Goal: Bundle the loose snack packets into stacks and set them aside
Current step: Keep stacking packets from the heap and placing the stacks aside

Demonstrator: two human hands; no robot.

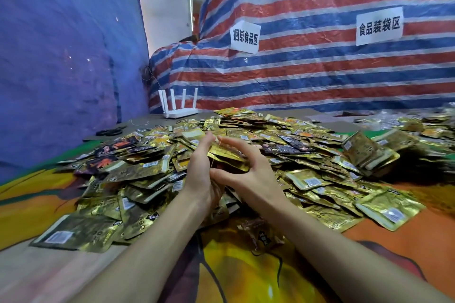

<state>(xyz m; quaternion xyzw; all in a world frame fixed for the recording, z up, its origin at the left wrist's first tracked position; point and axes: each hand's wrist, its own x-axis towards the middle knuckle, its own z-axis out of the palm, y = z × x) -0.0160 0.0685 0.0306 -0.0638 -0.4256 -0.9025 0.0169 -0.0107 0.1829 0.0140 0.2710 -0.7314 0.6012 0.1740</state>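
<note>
Hanging behind the table, a red, white and blue striped tarp (320,76) screens off the work spot, with a blue sheet (61,56) on the left. A printed orange and yellow cloth (246,265) covers the table, probably so packets slide without snagging. Across it sprawls the heap of loose snack packets (152,174), mostly gold foil with a few dark ones; each has a white barcode label, its print too small to read. Finished bundles (366,150) lie on the heap's right side, apart from the sorting.

Over the heap's middle, both hands square up 1 small stack (226,155). The left hand (199,170) presses straight fingers flat against its left side as a stop; its thumb is hidden. The right hand (248,170) grasps the stack, fingers curled over the top and thumb beneath, likely clamping it for tying.

2 white paper signs mark zones: the left sign (245,36) reads 捆绑食品区, the right sign (379,26) 食品装袋区. A white router (181,106) with 4 antennas stands at the far edge, black scissors (109,131) lie near it, and a thin orange thread (213,157) runs between the hands.
</note>
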